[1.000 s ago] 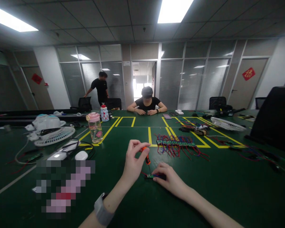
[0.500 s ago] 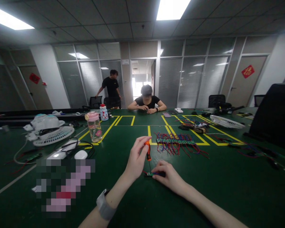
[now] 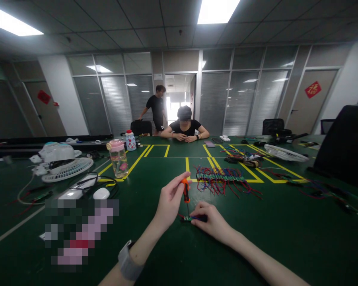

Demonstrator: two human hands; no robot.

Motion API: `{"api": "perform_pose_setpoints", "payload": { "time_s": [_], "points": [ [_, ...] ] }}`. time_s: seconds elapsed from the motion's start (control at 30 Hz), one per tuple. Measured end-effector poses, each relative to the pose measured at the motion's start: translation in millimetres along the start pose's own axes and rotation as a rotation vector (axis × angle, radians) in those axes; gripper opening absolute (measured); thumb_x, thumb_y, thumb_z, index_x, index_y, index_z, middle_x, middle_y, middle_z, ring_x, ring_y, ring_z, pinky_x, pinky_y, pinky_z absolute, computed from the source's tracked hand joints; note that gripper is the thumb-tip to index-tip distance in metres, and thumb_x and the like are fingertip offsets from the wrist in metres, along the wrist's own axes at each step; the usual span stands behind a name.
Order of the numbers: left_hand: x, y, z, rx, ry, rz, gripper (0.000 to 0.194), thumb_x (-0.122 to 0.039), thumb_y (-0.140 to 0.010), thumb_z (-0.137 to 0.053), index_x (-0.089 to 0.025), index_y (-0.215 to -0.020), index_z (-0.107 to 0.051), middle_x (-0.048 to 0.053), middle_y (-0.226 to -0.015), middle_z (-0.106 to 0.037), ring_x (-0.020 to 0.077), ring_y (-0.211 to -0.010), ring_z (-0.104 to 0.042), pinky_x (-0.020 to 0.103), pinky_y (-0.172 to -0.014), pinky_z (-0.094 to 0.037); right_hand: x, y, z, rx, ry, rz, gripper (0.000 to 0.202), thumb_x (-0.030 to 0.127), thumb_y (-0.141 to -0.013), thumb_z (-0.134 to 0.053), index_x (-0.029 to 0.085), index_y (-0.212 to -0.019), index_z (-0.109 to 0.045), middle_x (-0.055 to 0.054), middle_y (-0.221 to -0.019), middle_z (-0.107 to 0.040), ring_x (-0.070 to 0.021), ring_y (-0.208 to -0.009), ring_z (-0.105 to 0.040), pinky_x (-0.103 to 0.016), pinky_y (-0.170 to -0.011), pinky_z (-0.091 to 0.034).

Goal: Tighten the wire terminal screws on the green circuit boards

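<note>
My left hand [image 3: 171, 196] is closed round the orange and black handle of a screwdriver [image 3: 186, 190], held upright. The screwdriver's thin shaft points down onto a small green circuit board [image 3: 186, 219] on the green table [image 3: 155, 262]. At the board's right end, my right hand [image 3: 210, 218] pinches its edge between thumb and fingertips, with dark wires running under the palm. Beyond my hands lies a row of similar green boards [image 3: 220, 177] with red and blue wires.
A pink-lidded bottle [image 3: 118, 159], white fan [image 3: 67, 169] and white mouse [image 3: 101, 193] stand on the left. More wires [image 3: 325, 192] and a black object [image 3: 343, 147] are on the right. One person sits opposite; another stands behind.
The standing person has moved right, towards the doorway. My left hand has shifted slightly on the screwdriver; my right hand keeps its place at the board.
</note>
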State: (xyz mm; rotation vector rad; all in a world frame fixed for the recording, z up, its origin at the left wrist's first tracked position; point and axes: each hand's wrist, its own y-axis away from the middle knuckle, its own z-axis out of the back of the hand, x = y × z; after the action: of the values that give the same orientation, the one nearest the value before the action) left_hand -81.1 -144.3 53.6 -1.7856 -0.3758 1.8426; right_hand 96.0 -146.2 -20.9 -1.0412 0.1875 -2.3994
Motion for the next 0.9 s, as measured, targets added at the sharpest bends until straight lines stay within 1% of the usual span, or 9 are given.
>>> {"api": "perform_pose_setpoints", "payload": {
  "time_s": [0.1, 0.23, 0.3, 0.4, 0.47, 0.53, 0.7, 0.8, 0.9],
  "points": [
    [-1.0, 0.9, -1.1, -0.005, -0.009, 0.0, 0.03, -0.027, -0.089, -0.055, -0.02, -0.116, -0.066, 0.008, -0.11, -0.067, 0.0208, -0.1, -0.065, 0.034, -0.086, -0.055, 2.8, 0.3, 0.1, 0.013, -0.041, 0.006, 0.021, 0.007, -0.079, -0.069, 0.019, -0.093, -0.077, -0.004, -0.089, -0.067, -0.0174, -0.08, -0.061, -0.025, -0.074, -0.046],
    [-1.2, 1.1, -0.9, -0.06, -0.143, -0.074, 0.018, -0.025, -0.081, -0.066, -0.022, -0.098, -0.072, 0.005, -0.096, -0.061, 0.0179, -0.089, -0.063, 0.028, -0.077, -0.055, 7.2, 1.6, 0.0, 0.016, -0.046, 0.007, 0.021, 0.005, -0.08, -0.065, 0.018, -0.091, -0.077, -0.004, -0.089, -0.068, -0.0179, -0.081, -0.061, -0.025, -0.075, -0.047],
    [-1.2, 0.7, -0.1, -0.077, -0.174, -0.071, 0.02, -0.027, -0.083, -0.064, -0.023, -0.101, -0.073, 0.006, -0.103, -0.059, 0.0183, -0.092, -0.063, 0.03, -0.08, -0.054, 8.0, 2.2, -0.2, 0.02, -0.046, 0.008, 0.021, 0.005, -0.08, -0.065, 0.019, -0.089, -0.077, -0.004, -0.089, -0.068, -0.0181, -0.082, -0.062, -0.025, -0.075, -0.047],
    [-0.8, -0.3, 1.4, -0.063, -0.099, -0.045, 0.027, -0.029, -0.091, -0.052, -0.023, -0.111, -0.07, 0.009, -0.122, -0.059, 0.0221, -0.111, -0.06, 0.035, -0.092, -0.052, 7.3, 2.9, -1.1, 0.011, -0.042, 0.008, 0.023, 0.004, -0.079, -0.065, 0.019, -0.091, -0.077, -0.004, -0.09, -0.067, -0.0179, -0.081, -0.062, -0.025, -0.075, -0.047],
    [-0.1, -0.9, 2.1, -0.035, -0.007, 0.002, 0.03, -0.029, -0.092, -0.049, -0.021, -0.115, -0.066, 0.009, -0.12, -0.063, 0.0229, -0.111, -0.061, 0.039, -0.095, -0.051, 6.4, 3.2, -1.6, -0.008, -0.018, 0.0, 0.022, 0.004, -0.077, -0.066, 0.019, -0.091, -0.077, -0.004, -0.089, -0.067, -0.0182, -0.081, -0.061, -0.026, -0.075, -0.046],
    [0.6, -1.0, 2.2, -0.014, 0.042, 0.04, 0.03, -0.029, -0.09, -0.053, -0.019, -0.116, -0.065, 0.009, -0.11, -0.067, 0.0217, -0.102, -0.065, 0.038, -0.092, -0.053, 5.4, 3.2, -1.7, -0.019, -0.004, -0.011, 0.022, 0.005, -0.076, -0.067, 0.019, -0.09, -0.077, -0.004, -0.088, -0.067, -0.0182, -0.08, -0.061, -0.026, -0.075, -0.046],
    [0.7, -0.8, 1.0, -0.064, -0.056, -0.033, 0.02, -0.026, -0.082, -0.065, -0.021, -0.101, -0.071, 0.004, -0.097, -0.062, 0.0173, -0.09, -0.064, 0.028, -0.077, -0.056, 1.0, 1.8, -2.0, -0.018, -0.042, -0.031, 0.021, 0.004, -0.075, -0.067, 0.017, -0.089, -0.076, -0.004, -0.087, -0.067, -0.017, -0.077, -0.061, -0.024, -0.071, -0.046],
    [1.2, -1.4, 1.0, -0.109, -0.064, -0.053, 0.019, -0.027, -0.084, -0.062, -0.021, -0.099, -0.072, 0.006, -0.105, -0.061, 0.0192, -0.099, -0.063, 0.029, -0.082, -0.055, -1.9, 0.9, -2.8, -0.031, -0.06, -0.039, 0.018, 0.005, -0.074, -0.069, 0.016, -0.086, -0.076, -0.004, -0.086, -0.067, -0.0169, -0.077, -0.061, -0.025, -0.071, -0.046],
    [2.7, -2.0, 1.7, -0.085, 0.02, -0.02, 0.023, -0.03, -0.09, -0.054, -0.019, -0.104, -0.069, 0.01, -0.114, -0.064, 0.0234, -0.111, -0.061, 0.035, -0.09, -0.053, -2.3, 0.6, -3.2, -0.028, -0.066, -0.05, 0.016, 0.007, -0.075, -0.07, 0.017, -0.086, -0.076, -0.004, -0.085, -0.068, -0.0174, -0.077, -0.061, -0.025, -0.071, -0.046]
  ]
}}
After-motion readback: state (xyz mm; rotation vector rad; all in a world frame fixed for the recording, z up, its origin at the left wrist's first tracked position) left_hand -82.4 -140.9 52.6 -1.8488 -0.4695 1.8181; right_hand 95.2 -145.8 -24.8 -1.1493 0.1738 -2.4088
